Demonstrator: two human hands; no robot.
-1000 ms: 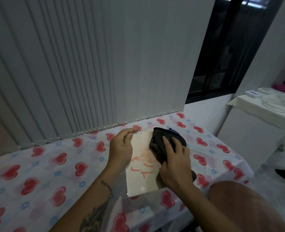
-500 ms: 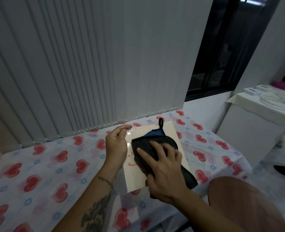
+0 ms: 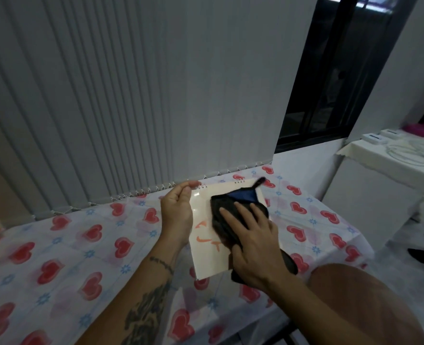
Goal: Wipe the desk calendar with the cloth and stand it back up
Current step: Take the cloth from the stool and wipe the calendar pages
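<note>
The desk calendar (image 3: 207, 255), a cream spiral-bound page with orange marks, lies tilted over the table near its front edge. My left hand (image 3: 177, 212) grips its left edge near the top corner by the spiral. My right hand (image 3: 250, 242) lies flat with spread fingers on a black cloth (image 3: 224, 205) with a blue lining and a small loop, pressing it against the calendar's right half. Part of the cloth hangs out under my wrist. The calendar's right side is hidden by the cloth and hand.
The table (image 3: 56, 257) wears a white cover with red hearts. Vertical blinds (image 3: 131, 95) hang just behind it. A brown round seat (image 3: 362, 302) is at the lower right. A white side table (image 3: 392, 165) with cables and small boxes stands at the right.
My right hand slid the cloth from the calendar's upper right toward its middle and flattened it, showing the blue lining and loop. My left hand has kept hold of the left edge.
</note>
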